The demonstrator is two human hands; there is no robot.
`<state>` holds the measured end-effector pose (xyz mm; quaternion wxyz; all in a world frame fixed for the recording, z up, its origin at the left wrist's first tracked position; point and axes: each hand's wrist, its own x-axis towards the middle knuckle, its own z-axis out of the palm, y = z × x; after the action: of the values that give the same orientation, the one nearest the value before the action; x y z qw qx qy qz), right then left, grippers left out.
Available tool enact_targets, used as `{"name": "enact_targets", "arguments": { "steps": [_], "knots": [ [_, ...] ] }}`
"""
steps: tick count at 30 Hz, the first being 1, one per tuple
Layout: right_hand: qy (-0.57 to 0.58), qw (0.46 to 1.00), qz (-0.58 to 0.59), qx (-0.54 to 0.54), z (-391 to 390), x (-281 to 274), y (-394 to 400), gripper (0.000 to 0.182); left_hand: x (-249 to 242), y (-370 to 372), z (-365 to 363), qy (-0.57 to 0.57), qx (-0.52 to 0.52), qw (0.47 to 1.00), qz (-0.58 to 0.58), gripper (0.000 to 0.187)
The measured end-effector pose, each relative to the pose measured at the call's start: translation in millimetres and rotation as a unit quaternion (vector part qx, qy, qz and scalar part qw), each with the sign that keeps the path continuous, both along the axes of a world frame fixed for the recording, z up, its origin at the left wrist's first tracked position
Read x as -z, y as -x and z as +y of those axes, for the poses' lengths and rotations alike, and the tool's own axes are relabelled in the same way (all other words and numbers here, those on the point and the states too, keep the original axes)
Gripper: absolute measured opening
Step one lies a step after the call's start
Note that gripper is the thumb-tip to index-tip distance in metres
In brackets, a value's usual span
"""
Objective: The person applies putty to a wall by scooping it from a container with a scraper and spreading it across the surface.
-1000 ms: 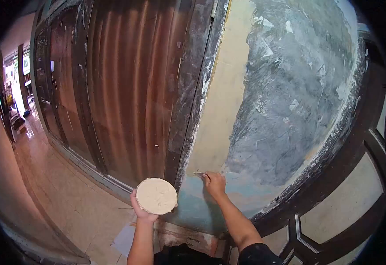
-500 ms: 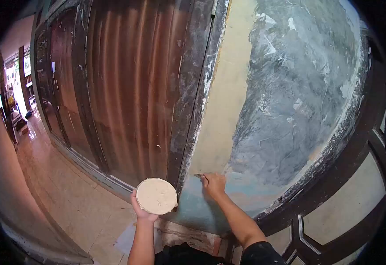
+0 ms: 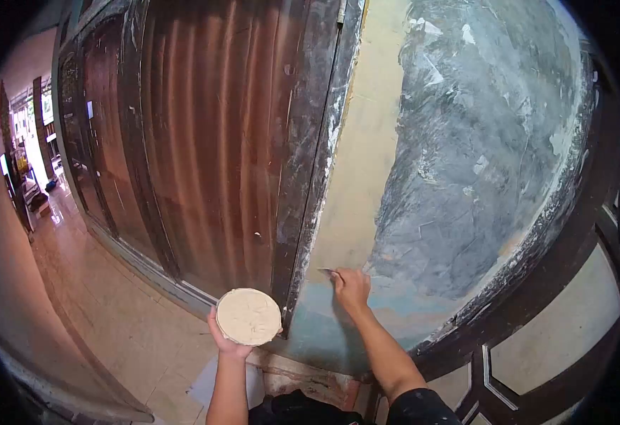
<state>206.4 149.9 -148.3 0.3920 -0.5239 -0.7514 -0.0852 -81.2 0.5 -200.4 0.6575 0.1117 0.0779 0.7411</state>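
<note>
My left hand (image 3: 229, 341) is wrapped round the side of a round tub of cream putty (image 3: 248, 316), its top facing me. The fingers under the tub are hidden. My right hand (image 3: 352, 287) is closed round a putty knife (image 3: 327, 270), of which only a thin blade shows. The blade lies at the lower end of a cream putty strip (image 3: 367, 142) that runs up the wall beside the door frame. Below the knife, the wall (image 3: 324, 304) has a bluish-green surface. Right of the strip is a rough grey wall patch (image 3: 466, 177).
A dark-framed door with a reddish-brown curtain (image 3: 211, 142) behind its panes stands to the left. Dark panelled woodwork (image 3: 537, 333) curves along the right. A white sheet (image 3: 211, 386) lies on the tiled floor (image 3: 126, 319). Bright openings show far left.
My right hand has moved a little up and to the right along the wall with the putty knife. The tub in my left hand has shifted slightly left and down in view.
</note>
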Motion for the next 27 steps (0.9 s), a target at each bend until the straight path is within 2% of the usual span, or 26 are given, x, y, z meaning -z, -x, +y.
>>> {"name": "enact_targets", "arguments": {
  "steps": [1,4,5,8,9,12,14,17,22,25,27],
  "knots": [
    [-0.025,0.999,0.023,-0.013,1,3,-3,0.012,-4,-1,-2,0.004,-0.002,1.000,-0.002,0.082],
    [-0.007,1.000,0.003,-0.026,-2,28,-3,0.012,-1,-2,0,0.018,-0.024,0.999,-0.037,0.082],
    [-0.001,0.999,0.000,-0.044,-1,42,-1,0.010,-6,-4,-4,0.007,-0.025,1.000,0.003,0.082],
    [-0.001,0.999,-0.049,-0.010,12,56,-6,0.009,9,-1,4,0.002,-0.036,0.999,0.006,0.082],
    [-0.028,0.999,-0.034,0.018,0,34,-2,0.009,7,1,1,-0.004,-0.034,0.999,0.030,0.082],
    [-0.091,0.996,0.009,0.003,-6,21,-11,0.009,2,3,-2,0.007,-0.025,1.000,0.017,0.082],
    [-0.071,0.997,0.017,-0.006,-7,37,-13,0.010,-4,2,-7,-0.009,-0.019,0.999,0.029,0.081],
    [0.002,0.997,-0.071,0.009,-1,64,-10,0.012,-4,1,-7,-0.014,-0.028,0.999,0.026,0.081],
    [-0.057,0.998,0.000,0.026,-4,14,-11,0.011,-13,0,-16,-0.007,-0.038,0.999,0.027,0.080],
    [-0.104,0.995,0.003,-0.001,-8,30,-10,0.011,-6,1,-13,0.000,-0.047,0.999,0.020,0.081],
    [-0.049,0.997,-0.036,-0.041,-10,47,-3,0.012,-7,2,-14,-0.008,-0.026,1.000,0.012,0.082]
  ]
}}
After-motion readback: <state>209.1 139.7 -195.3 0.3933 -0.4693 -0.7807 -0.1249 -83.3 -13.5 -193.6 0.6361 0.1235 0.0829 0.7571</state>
